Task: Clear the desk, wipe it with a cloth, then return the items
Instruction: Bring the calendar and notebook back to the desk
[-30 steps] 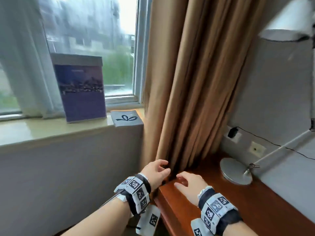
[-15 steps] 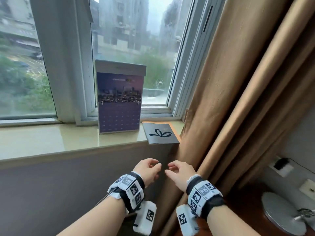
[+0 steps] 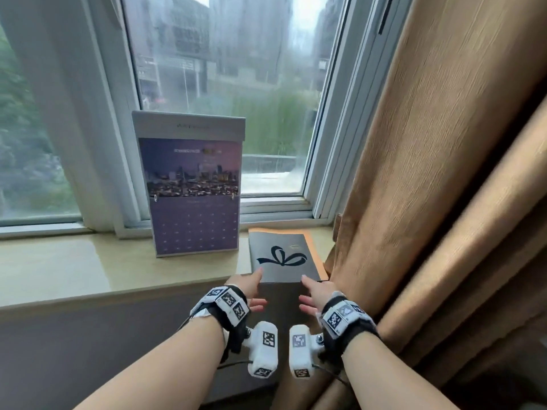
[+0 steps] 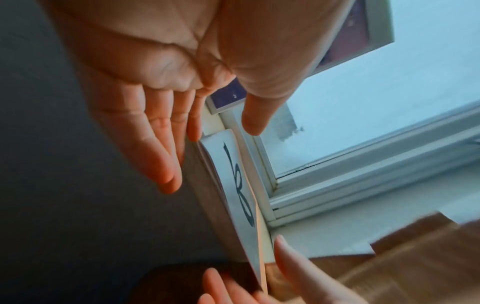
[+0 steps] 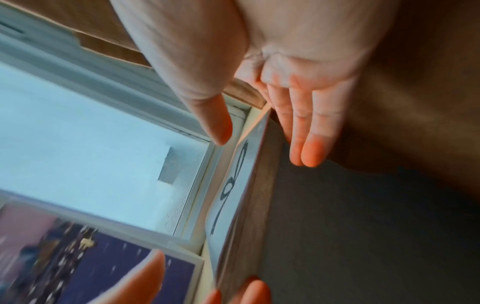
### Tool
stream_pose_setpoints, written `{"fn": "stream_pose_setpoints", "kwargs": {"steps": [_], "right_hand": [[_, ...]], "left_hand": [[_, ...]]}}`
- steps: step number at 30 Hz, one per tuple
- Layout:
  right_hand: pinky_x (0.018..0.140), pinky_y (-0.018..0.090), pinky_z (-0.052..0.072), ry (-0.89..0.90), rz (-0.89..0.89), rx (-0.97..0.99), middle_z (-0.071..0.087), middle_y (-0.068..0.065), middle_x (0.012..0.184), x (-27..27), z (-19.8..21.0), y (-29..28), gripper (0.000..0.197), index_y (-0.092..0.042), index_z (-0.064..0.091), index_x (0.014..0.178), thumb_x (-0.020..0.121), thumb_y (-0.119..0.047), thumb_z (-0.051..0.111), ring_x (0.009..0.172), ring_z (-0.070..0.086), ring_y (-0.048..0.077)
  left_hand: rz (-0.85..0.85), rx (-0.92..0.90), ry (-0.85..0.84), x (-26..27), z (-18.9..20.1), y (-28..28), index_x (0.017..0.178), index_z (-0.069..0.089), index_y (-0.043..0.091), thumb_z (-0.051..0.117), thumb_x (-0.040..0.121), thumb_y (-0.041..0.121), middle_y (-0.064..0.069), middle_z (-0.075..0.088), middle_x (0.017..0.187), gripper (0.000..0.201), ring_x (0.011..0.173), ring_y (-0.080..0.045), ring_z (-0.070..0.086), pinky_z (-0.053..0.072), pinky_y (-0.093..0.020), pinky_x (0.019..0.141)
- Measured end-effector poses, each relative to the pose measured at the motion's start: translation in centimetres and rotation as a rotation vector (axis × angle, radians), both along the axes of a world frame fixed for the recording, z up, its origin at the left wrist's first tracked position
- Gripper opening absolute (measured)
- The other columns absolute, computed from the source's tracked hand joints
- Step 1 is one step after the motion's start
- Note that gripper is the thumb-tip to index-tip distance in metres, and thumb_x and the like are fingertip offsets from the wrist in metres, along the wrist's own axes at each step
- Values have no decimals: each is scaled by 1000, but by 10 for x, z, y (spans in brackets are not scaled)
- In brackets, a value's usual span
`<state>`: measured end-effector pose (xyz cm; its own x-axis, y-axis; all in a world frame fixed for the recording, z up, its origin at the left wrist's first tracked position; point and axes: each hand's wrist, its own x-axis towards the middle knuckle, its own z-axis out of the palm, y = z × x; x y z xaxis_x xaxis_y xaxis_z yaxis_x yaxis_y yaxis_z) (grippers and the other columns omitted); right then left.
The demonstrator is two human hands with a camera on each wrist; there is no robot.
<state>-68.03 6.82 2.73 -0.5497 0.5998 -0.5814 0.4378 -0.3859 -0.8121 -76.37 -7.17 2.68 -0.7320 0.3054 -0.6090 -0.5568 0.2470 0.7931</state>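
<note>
Two hands have come up from lower down and now reach the front edge of the grey booklet [image 3: 282,258] with the black bow, which lies flat on the windowsill [image 3: 88,267]. The left hand [image 3: 247,291] is at its left corner and the right hand [image 3: 316,294] at its right corner, both spread wide with thumbs above the cover and fingers below the edge, not yet squeezing. Just past the left thumb stands the purple calendar [image 3: 192,196], and beside the right hand hangs the brown curtain [image 3: 429,173].
</note>
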Motion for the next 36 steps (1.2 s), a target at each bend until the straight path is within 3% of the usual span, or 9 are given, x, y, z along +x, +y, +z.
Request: {"fn": "stream_pose_setpoints", "kwargs": {"steps": [2,5,8,10,15,20,26,32,36], "right_hand": [[64,35,56,37,-73,-62,50,20,133,-6,-7,12,55,1,39,135,91,-21,64,103,61,30],[67,35,56,111,-117,-105,56,16,118,-11,-12,27,39,-4,47,126,93,-20,61,96,62,28],[62,32,54,154,-156,-106,63,18,116,-15,-18,37,28,-4,55,121,94,-12,58,95,65,29],[57,32,52,183,-209,-97,63,19,116,-15,-19,39,31,-6,52,122,92,-5,58,96,65,31],[60,31,53,243,-212,-82,64,13,87,-2,-10,26,23,-5,53,111,91,5,53,75,63,24],[66,33,54,273,-194,-56,65,13,88,21,-2,0,22,-3,53,110,91,8,53,75,63,24],[74,35,57,230,-163,-8,66,13,93,66,-9,-51,14,-9,55,94,91,5,56,81,67,26],[62,32,56,222,-148,-31,69,20,104,116,-46,-105,15,-3,59,101,90,6,55,90,69,34],[61,30,56,198,-169,-39,69,15,105,164,-69,-134,30,-5,57,118,88,-4,64,86,70,28]], "left_hand": [[38,-25,-30,-8,-5,5,132,46,-1,58,92,39,-23,53,130,58,75,-29,69,57,-29,50],[77,-8,-28,-17,-17,13,131,47,-1,58,94,28,-21,57,125,49,64,-24,67,50,-24,36],[98,39,-2,-21,-24,18,124,46,2,55,96,14,-16,64,97,32,46,-13,65,43,-18,30],[95,55,21,-19,-24,17,107,46,5,52,96,9,-13,63,79,13,37,-8,60,40,-16,29],[63,52,117,-8,-20,2,83,46,12,51,96,7,-10,65,73,15,41,-6,62,42,-15,33],[17,52,179,12,-17,-25,85,50,10,49,97,7,-8,67,73,12,41,-4,61,40,-14,36],[-34,39,171,39,-35,-75,85,51,8,49,97,5,-9,68,72,12,47,-8,63,40,-16,37],[-112,41,168,77,-72,-135,89,54,6,50,96,5,-8,69,68,8,49,-11,62,40,-18,38],[-217,71,154,106,-98,-162,95,57,1,53,94,4,-13,71,72,5,57,-18,64,43,-19,39]]}}
